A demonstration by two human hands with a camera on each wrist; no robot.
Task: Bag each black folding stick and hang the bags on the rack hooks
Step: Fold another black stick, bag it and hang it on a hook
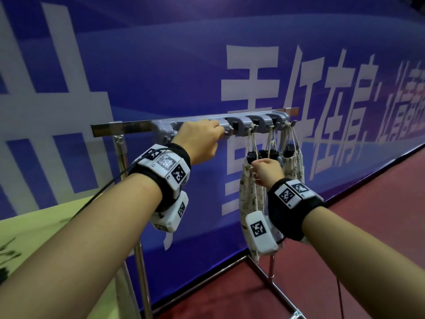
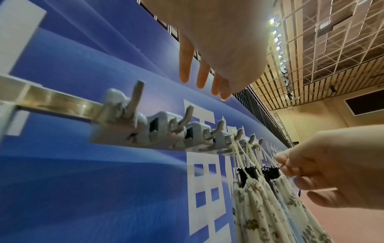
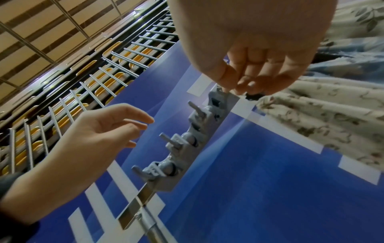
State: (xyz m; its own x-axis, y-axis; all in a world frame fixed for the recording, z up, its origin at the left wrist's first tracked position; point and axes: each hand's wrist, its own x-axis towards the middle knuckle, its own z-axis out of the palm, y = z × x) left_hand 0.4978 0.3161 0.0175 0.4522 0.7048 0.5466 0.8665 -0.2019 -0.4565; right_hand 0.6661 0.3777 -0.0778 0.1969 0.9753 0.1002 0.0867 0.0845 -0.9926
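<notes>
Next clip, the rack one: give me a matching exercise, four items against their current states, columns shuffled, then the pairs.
Column one:
1. left hand
2. right hand
3. floral bags
4. leftmost hook

Column two:
A. hanging by cords from the right-end hooks
B. bare, nothing on it
C. fingers extended, holding nothing, above the rack
D. pinching a bag's drawstring

Pairs: 1-C, 2-D, 3-A, 4-B

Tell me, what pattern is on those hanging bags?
Cream bags with a grey-brown floral print, clearest in the left wrist view.
</notes>
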